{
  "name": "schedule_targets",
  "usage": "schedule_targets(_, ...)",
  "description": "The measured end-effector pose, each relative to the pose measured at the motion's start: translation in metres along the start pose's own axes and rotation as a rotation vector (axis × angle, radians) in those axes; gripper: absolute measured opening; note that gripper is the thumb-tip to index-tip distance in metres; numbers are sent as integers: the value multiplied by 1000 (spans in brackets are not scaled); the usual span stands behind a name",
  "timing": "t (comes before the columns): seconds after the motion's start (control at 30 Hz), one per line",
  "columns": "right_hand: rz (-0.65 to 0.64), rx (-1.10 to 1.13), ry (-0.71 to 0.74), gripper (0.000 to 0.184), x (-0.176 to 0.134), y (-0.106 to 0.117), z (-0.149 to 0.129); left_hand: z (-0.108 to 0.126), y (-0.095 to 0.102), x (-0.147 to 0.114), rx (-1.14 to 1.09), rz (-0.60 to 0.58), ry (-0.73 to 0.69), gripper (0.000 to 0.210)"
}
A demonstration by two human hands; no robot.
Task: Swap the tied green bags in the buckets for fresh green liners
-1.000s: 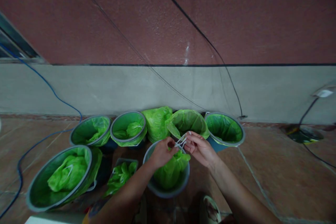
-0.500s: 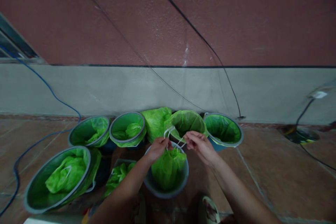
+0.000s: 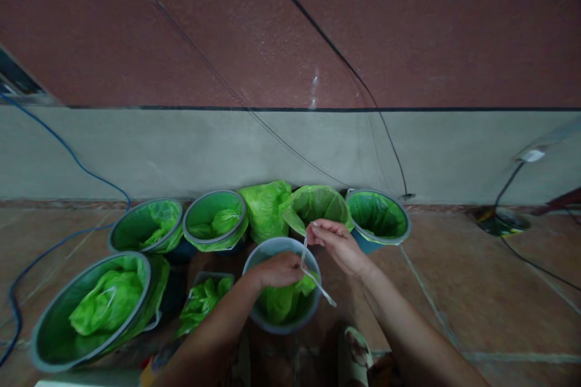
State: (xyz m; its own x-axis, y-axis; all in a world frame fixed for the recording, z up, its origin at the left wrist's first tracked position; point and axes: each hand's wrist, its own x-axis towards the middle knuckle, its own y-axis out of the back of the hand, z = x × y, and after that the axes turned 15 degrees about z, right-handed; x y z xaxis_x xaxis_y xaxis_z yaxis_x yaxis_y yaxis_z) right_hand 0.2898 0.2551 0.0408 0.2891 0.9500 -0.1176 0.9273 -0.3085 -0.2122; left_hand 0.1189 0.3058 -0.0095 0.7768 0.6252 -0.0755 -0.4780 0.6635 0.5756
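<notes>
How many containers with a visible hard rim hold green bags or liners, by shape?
Round: 5 (front-left bucket, back-left bucket, next bucket along, far-right bucket, front-centre bucket)
Rectangular: 1 (small tub)
Total: 6

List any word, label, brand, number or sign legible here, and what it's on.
None can be read.
Green bag in the front gray bucket: no lettering seen.
Wall: scuffs, no sign.
White fitting at right: too small and blurred to tell.
Dark object on the floor below it: yellow patches, too blurred to read.
</notes>
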Motion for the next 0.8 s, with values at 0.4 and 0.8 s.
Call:
schedule_targets(0.4, -121, -925, 157, 21, 0, 12, 48, -19, 6, 9, -236, 184, 206, 40)
schedule_targets(0.8, -226, -1040, 115, 27, -3, 14, 39, -1, 29, 0, 155, 258, 27, 22)
